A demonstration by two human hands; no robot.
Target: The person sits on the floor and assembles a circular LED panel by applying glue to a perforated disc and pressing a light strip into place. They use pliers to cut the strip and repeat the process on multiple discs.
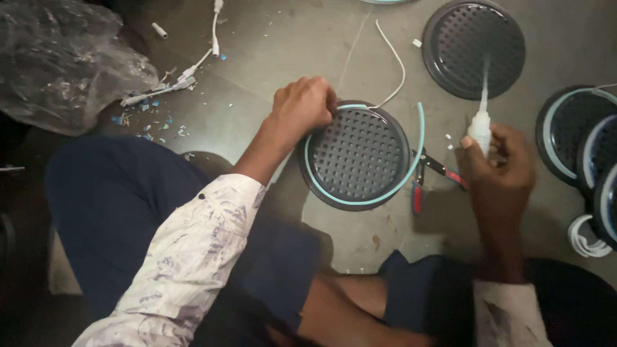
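On the floor [308, 38] between my knees lies a round perforated dark disc [357, 157] with a pale blue strip [411, 170] seated around its rim. My left hand [302, 106] presses, fingers curled, on its upper-left edge. My right hand [498, 164] is clamped around a white nozzle bottle [481, 125]. Red-handled pliers [430, 177] lie just beside the disc.

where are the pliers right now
In the head view, the red-handled pliers lie on the floor right of centre, between the round perforated disc and the right hand.
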